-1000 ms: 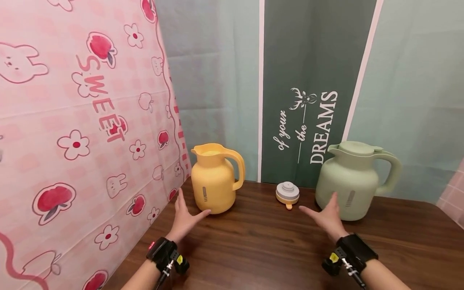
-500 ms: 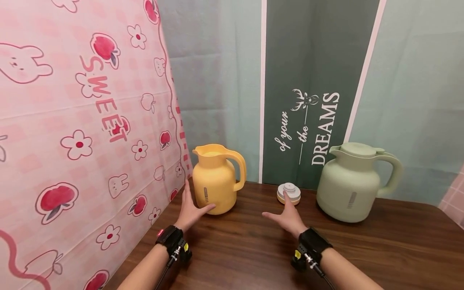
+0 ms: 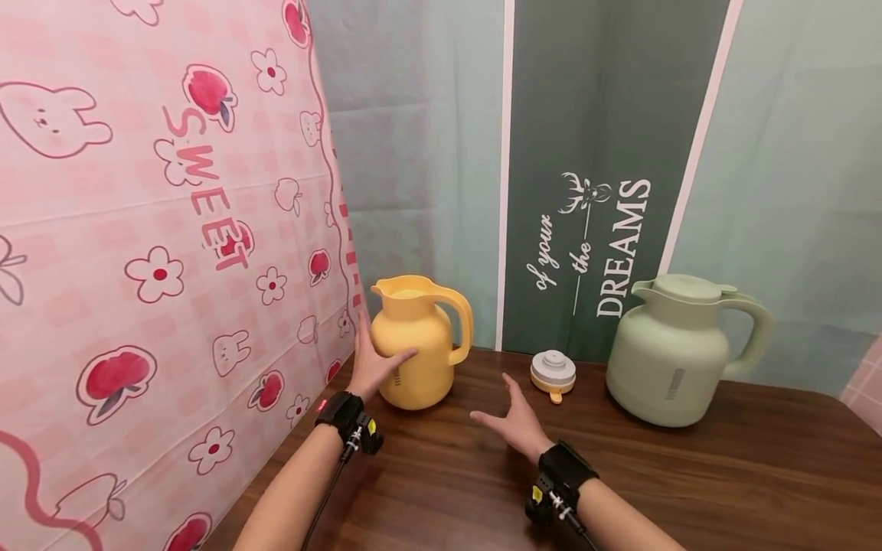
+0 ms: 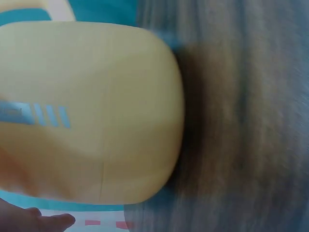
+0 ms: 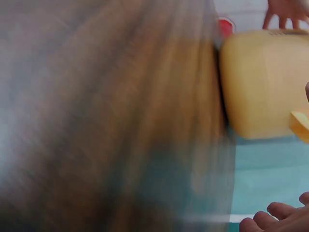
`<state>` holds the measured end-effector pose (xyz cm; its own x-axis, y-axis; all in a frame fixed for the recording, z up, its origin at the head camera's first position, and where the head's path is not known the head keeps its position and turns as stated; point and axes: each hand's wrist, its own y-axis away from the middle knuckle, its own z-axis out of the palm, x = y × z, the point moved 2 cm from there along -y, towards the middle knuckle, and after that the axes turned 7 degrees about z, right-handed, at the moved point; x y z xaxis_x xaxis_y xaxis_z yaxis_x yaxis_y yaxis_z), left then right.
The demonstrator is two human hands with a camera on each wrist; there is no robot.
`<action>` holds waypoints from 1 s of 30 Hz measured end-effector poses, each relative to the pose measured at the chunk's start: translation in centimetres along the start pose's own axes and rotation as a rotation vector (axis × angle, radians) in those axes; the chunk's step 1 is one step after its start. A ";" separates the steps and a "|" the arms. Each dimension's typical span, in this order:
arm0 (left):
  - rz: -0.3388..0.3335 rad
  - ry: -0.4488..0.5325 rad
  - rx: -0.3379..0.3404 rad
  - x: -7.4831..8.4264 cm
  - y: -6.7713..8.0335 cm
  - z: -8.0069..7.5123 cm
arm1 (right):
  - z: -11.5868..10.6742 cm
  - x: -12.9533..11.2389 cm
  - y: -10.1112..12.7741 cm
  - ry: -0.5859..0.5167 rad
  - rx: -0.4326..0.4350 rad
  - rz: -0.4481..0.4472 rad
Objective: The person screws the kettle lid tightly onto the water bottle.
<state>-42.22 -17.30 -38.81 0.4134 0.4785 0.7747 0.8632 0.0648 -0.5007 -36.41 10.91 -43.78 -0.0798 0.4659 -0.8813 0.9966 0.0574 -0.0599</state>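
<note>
A pink cloth [image 3: 189, 314] at left reads "SWEET" sideways; near centre, the left hand [image 3: 375, 366], thumb and fingers spread apart, is at the left side of the yellow jug [image 3: 419, 337], contact unclear, label unreadable. Bench [image 3: 441, 482] runs between it and the right hand [image 3: 520, 427], fingers also apart, off the jug. Rightward, a dark panel [image 3: 606, 107] reads "of your the DREAMS" above the lid [image 3: 553, 372], then the green jug [image 3: 664, 356] near the bench's back edge.

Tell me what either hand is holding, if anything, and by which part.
Nothing is held. The left hand spreads around one side of the yellow jug without gripping it; whether it touches cannot be told. The right hand is empty.
</note>
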 end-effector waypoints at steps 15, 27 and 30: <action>0.008 0.007 0.007 -0.1 -1.0 0.7 | 1.1 0.6 2.1 0.055 -0.099 -0.036; 0.027 -0.060 -0.060 1.6 1.3 1.8 | -0.3 1.1 2.7 -0.007 -0.052 -0.027; 0.033 -0.043 -0.059 2.1 2.0 1.9 | -0.6 1.0 2.8 -0.019 -0.056 -0.020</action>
<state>-40.13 -14.53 -38.89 0.4302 0.5165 0.7403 0.8653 -0.0024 -0.5012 -33.71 12.04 -44.60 -0.0984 0.4469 -0.8892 0.9919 0.1163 -0.0513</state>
